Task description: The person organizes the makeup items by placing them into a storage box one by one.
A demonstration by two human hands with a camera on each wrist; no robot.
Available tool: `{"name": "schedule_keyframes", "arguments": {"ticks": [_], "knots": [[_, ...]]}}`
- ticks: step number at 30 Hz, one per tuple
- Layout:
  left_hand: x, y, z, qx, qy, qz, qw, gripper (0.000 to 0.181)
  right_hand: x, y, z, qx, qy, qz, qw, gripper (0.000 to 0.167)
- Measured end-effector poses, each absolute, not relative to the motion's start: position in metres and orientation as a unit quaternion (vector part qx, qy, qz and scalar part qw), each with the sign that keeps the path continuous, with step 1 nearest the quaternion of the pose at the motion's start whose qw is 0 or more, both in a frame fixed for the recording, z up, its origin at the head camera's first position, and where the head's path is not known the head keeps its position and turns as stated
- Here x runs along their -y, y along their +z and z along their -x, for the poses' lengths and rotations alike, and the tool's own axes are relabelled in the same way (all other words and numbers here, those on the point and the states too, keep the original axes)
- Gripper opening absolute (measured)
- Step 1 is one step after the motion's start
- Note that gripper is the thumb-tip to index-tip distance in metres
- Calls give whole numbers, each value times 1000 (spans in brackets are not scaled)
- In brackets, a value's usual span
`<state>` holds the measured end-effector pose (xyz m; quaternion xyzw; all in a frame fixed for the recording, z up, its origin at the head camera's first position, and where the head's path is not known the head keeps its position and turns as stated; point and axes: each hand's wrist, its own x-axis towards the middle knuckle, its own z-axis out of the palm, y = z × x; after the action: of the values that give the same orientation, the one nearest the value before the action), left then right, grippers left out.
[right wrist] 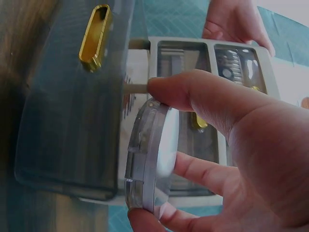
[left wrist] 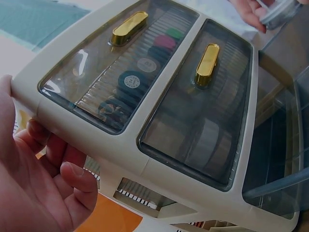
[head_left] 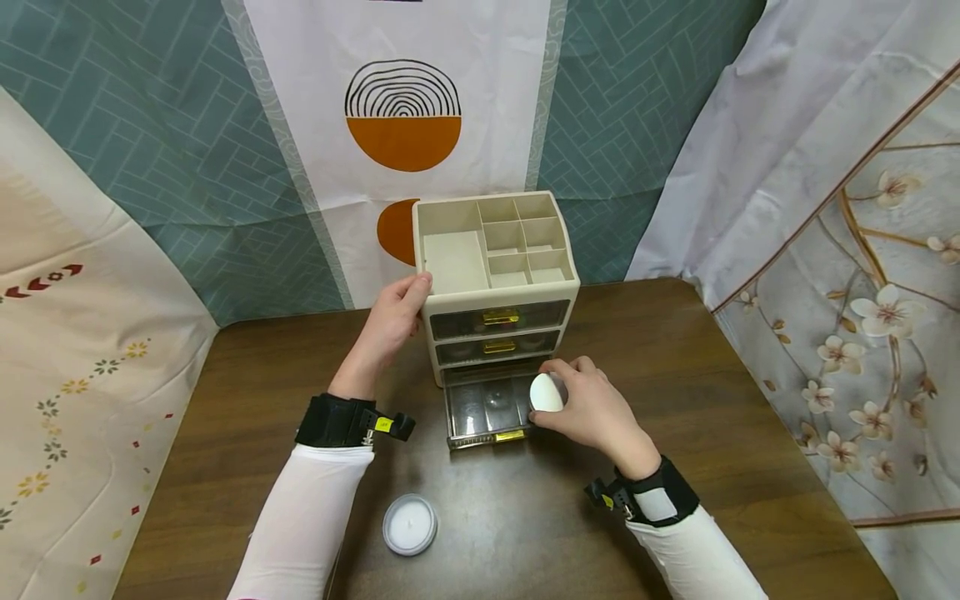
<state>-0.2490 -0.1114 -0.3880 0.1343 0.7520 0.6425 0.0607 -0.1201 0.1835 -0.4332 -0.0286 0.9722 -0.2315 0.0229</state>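
A cream desktop drawer organizer [head_left: 497, 289] stands at the back of the table, its lowest clear drawer [head_left: 491, 408] pulled out. My left hand [head_left: 392, 321] grips its left side, thumb at the top front corner and fingers curled along the side wall. With thumb and fingers my right hand [head_left: 592, 408] pinches the rim of a small round clear tub with white filling [right wrist: 157, 154], tilted on edge by the right end of that drawer. A similar round tub [head_left: 410, 525] lies on the table, nearer to me. Colourful round items [left wrist: 131, 81] show through the top drawer's front.
Open compartments [head_left: 525, 237] fill the organizer's top. Gold handles [head_left: 500, 317] stick out from the drawer fronts. The brown wooden table [head_left: 720, 417] reaches back to hanging fabric [head_left: 622, 125], with more cloth along both sides.
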Motion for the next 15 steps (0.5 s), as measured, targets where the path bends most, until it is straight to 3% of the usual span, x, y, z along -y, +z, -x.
{"name": "schedule_keyframes", "arguments": {"ticks": [15], "knots": [[110,-389,249,-749,647,-130,62,49,-168,-438,126,-972,-230,36,14,73]]}}
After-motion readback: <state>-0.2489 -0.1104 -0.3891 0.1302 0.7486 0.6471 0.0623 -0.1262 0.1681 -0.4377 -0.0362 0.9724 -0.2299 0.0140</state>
